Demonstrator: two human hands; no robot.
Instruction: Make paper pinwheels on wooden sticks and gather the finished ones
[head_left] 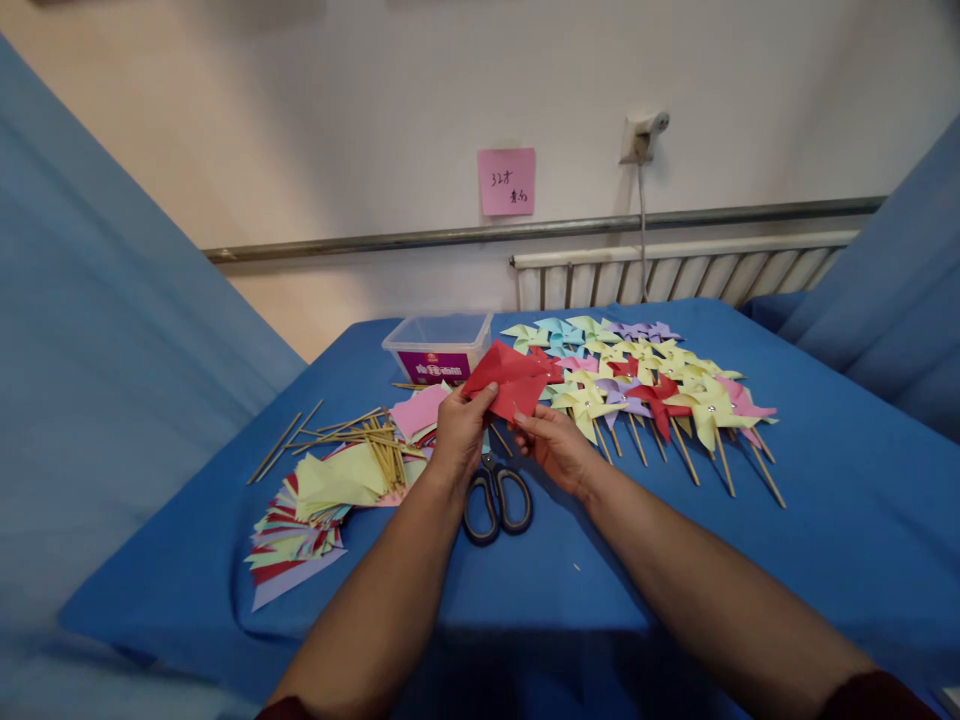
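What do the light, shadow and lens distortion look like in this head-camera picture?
Head view: soft, even light, no glare; a dark shadow falls on the blue cloth-covered table under the forearms. The grey wall rail bows, showing wide-angle distortion. The folded red paper square between both hands stays sharp.

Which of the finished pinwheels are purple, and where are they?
The clearest purple pinwheels lie at the far end of the pile, nearest the radiator. Those around them are green, blue and yellow; the red ones sit closer to the hands.
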